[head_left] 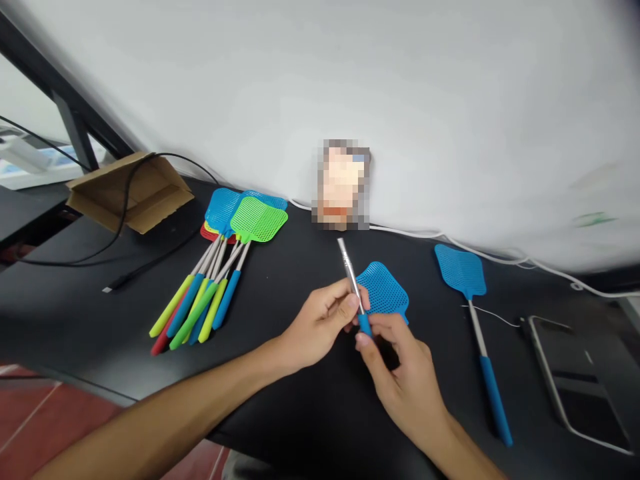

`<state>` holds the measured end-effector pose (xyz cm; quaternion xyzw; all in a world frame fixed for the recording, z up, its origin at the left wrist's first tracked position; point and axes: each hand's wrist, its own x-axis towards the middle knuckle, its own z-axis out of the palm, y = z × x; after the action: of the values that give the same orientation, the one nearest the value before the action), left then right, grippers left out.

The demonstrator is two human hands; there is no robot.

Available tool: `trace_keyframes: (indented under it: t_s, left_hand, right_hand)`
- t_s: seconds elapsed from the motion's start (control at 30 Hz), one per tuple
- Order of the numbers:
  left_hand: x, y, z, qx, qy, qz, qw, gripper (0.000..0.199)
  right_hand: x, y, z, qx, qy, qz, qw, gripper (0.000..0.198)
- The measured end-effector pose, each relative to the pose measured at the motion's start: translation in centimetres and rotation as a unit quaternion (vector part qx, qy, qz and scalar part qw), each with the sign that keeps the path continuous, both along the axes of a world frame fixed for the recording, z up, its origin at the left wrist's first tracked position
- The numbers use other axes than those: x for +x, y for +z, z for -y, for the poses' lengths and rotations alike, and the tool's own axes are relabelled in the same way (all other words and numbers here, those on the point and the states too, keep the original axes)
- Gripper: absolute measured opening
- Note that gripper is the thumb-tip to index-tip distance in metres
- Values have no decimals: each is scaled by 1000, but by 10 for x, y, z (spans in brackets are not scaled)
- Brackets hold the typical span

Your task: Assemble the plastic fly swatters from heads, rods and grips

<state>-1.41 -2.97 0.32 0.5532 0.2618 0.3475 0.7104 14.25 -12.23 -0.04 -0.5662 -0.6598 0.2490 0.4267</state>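
Observation:
My left hand [320, 323] pinches the silver metal rod of a fly swatter handle [349, 265] between thumb and fingers. At its lower end, the blue grip [365, 325] is held in the fingers of my right hand [407, 367]. The rod points up and away, and no swatter head is on its tip. Just behind my hands a loose-looking blue swatter head [384, 291] lies on the black table; its lower edge is partly hidden by my right hand. A complete blue fly swatter [475, 320] rests to the right.
Several colourful fly swatters [215, 280] lie piled at the left, near an open cardboard box [133, 193] and a black cable [150, 263]. A phone [575, 380] lies at the far right. White cable [415, 232] runs along the wall beside a blurred-out object [343, 183].

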Motion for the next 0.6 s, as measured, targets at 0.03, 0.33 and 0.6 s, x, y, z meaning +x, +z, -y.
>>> trace_keyframes:
  t_s: [0.03, 0.33, 0.6]
  left_hand:
    - [1, -1, 1, -11, 3, 4, 1000, 34]
    - [-3, 4, -11, -67, 74, 6, 995, 27]
    - [-1, 4, -5, -103, -6, 23, 994, 13]
  right_hand:
    - [2, 1, -1, 24, 10, 29, 999, 7]
    - [43, -5, -22, 36, -177, 310, 933, 62]
    - [51, -23, -29, -16, -193, 368, 909, 109]
